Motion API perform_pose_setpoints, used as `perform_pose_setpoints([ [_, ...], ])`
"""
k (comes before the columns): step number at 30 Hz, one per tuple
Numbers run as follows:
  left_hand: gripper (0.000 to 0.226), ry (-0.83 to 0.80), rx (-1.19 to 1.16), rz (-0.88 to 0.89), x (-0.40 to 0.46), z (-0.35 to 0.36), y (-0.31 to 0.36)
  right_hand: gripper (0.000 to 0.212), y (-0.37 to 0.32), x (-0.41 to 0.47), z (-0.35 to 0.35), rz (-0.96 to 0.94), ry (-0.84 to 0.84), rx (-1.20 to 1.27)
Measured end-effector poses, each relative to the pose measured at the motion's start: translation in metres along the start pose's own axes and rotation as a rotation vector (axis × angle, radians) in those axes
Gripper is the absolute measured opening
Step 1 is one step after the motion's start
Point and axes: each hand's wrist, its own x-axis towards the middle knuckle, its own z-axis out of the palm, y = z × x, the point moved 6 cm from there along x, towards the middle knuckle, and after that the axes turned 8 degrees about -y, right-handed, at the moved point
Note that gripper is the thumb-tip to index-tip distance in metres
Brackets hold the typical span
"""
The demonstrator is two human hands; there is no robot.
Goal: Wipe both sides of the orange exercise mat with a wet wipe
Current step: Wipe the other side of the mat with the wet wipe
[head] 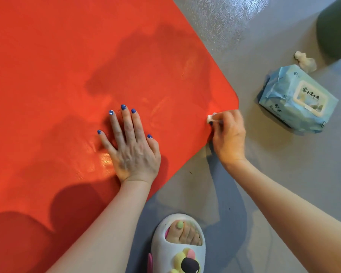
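Observation:
The orange exercise mat lies flat on the grey floor and fills the left and middle of the view; its rounded corner points right. My left hand presses flat on the mat, fingers spread and straight. My right hand grips a small white wet wipe at the mat's edge just below that corner. Most of the wipe is hidden inside the fingers. Shiny damp streaks show on the mat between the two hands.
A blue pack of wet wipes lies on the floor right of the mat. A crumpled used wipe sits behind it. A dark round object is at top right. My foot in a white slipper stands near the mat's lower edge.

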Motion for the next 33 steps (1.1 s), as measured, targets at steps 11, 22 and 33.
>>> perform_pose_setpoints([
  [11, 0.070, 0.026, 0.002, -0.001, 0.002, 0.001, 0.002, 0.015, -0.023, 0.084, 0.026, -0.062, -0.071, -0.022],
  [22, 0.071, 0.042, 0.007, 0.007, 0.002, 0.003, 0.003, 0.024, -0.010, 0.082, 0.011, -0.075, -0.055, -0.085],
  [33, 0.072, 0.021, -0.023, 0.001, 0.002, 0.004, 0.002, 0.012, 0.006, 0.120, 0.001, -0.143, -0.177, -0.036],
])
